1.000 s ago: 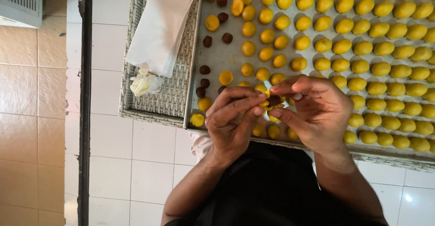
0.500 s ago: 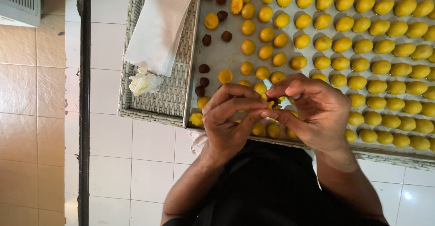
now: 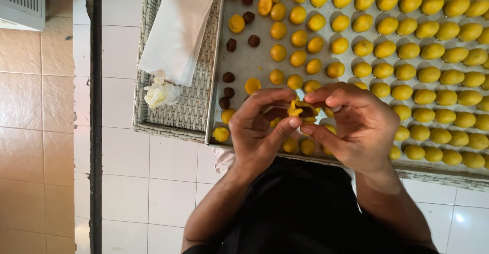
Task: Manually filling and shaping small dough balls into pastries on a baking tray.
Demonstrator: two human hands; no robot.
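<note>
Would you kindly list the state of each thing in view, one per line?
Yellow dough piece with dark filling: partly wrapped, pinched between both hands.
Left hand: fingertips closed on the dough.
Right hand: fingertips closed on the dough.
Grey metal baking tray: mostly filled.
Shaped yellow dough balls: closed, lined in rows.
Dark brown filling balls: bare, unwrapped.
White folded cloth: lying flat on the woven tray.

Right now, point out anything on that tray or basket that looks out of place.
One yellow ball sits on the near left corner edge of the metal tray, outside the rows. A crumpled white wad lies loose in the wicker basket beside the folded white cloth. Nothing looks spilled.
</note>
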